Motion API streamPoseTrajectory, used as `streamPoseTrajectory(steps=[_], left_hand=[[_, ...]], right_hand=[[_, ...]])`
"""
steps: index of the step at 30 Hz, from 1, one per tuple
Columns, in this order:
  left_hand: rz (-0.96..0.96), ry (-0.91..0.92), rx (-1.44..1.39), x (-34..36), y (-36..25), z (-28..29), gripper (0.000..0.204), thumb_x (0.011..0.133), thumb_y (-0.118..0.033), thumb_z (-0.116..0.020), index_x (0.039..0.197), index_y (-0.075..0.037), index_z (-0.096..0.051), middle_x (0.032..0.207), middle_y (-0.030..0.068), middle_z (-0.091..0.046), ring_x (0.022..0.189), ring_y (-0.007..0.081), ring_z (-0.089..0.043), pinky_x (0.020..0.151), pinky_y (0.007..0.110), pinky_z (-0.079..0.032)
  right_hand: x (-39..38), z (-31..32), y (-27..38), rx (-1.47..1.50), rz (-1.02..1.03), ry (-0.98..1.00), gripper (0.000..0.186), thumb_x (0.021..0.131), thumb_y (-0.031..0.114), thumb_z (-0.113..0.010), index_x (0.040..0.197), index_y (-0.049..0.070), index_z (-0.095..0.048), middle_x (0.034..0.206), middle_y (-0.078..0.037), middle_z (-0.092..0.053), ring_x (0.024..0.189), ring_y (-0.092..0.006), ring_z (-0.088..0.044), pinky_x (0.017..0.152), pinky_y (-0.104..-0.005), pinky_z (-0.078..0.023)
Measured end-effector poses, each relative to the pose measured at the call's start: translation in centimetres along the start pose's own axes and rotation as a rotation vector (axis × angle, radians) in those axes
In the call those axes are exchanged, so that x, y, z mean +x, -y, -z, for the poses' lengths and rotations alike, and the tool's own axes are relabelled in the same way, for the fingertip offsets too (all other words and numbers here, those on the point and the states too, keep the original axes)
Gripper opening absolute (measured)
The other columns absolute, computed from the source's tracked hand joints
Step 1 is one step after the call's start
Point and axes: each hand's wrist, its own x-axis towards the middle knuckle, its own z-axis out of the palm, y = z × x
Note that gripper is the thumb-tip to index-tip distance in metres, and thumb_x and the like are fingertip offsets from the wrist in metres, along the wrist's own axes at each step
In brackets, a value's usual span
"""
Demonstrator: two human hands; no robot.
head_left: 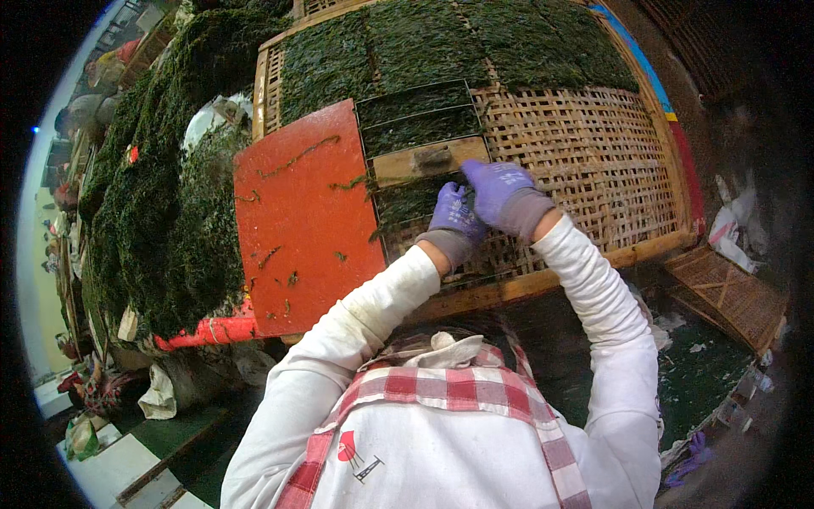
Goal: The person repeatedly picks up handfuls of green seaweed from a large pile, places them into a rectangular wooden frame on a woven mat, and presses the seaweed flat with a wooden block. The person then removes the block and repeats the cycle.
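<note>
My left hand (456,214) and my right hand (500,191), in purple gloves, are close together over the lower section of a thin metal frame (360,131) on the woven bamboo rack (585,161). Both have curled fingers; whatever is between them is hidden. Dark green seaweed (398,200) lies in that section beside my left hand. Just above my hands, a wooden board (390,168) with a block on it crosses the frame. Left of the frame is a red board (301,237) with scattered seaweed strands on it.
Flattened seaweed sheets (424,42) cover the back of the rack. A large mound of seaweed (140,220) is on the left, beside a red bar (203,332). At the right are white crumpled sacking (733,220) and a brown slatted panel (725,297).
</note>
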Motion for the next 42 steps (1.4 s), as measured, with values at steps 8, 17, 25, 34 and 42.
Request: streamPoseTrajectory(steps=[8,17,25,34,42], left_hand=[[0.168,-0.146,-0.336,0.3,-0.6,-2.1,0.034,0.093,-0.022,-0.041,0.125,-0.015,-0.051,0.12,0.008,-0.056,0.109,0.024,-0.054,0.091,0.042,-0.043],[-0.059,-0.344,-0.276,-1.5,0.6,-1.3,0.03,0.088,-0.022,-0.046,0.116,-0.016,-0.057,0.116,0.007,-0.058,0.106,0.0253,-0.054,0.094,0.045,-0.037],[-0.087,-0.59,-0.299,-8.1,4.1,-0.7,0.042,0.075,-0.018,-0.062,0.115,-0.006,-0.055,0.121,0.0151,-0.054,0.113,0.0349,-0.049,0.092,0.044,-0.041],[0.317,-0.773,-0.372,-12.0,13.4,-4.9,0.03,0.077,-0.017,-0.064,0.103,-0.003,-0.059,0.12,0.0171,-0.054,0.113,0.0383,-0.048,0.093,0.047,-0.04],[0.441,-0.471,-0.101,-17.5,16.9,-2.7,0.048,0.07,-0.028,-0.071,0.114,-0.015,-0.057,0.136,0.0137,-0.043,0.13,0.0419,-0.031,0.099,0.05,-0.034]], right_hand=[[3.7,-2.4,12.1,-0.28,0.208,0.132,0.024,0.078,0.014,-0.058,0.1,0.008,-0.066,0.084,-0.011,-0.069,0.079,-0.0278,-0.068,0.064,-0.0415,-0.051],[-5.4,-2.9,5.6,0.046,0.324,-0.35,0.052,0.068,0.001,-0.06,0.12,0.007,-0.052,0.108,-0.014,-0.06,0.097,-0.0331,-0.058,0.086,-0.0413,-0.045],[-4.9,-6.4,-1.6,-0.23,0.074,-0.222,0.066,0.068,0.003,-0.059,0.132,0.006,-0.044,0.131,-0.017,-0.047,0.122,-0.034,-0.043,0.103,-0.043,-0.032],[-2.4,-9.0,0.9,-0.343,0.007,-0.143,0.064,0.076,0.008,-0.057,0.137,0.011,-0.039,0.141,-0.013,-0.039,0.131,-0.0292,-0.035,0.109,-0.0417,-0.024],[-1.4,-8.7,3.9,-0.265,0.201,-0.171,0.062,0.076,0.011,-0.055,0.136,0.011,-0.04,0.137,-0.012,-0.044,0.127,-0.0285,-0.039,0.107,-0.0432,-0.025]])
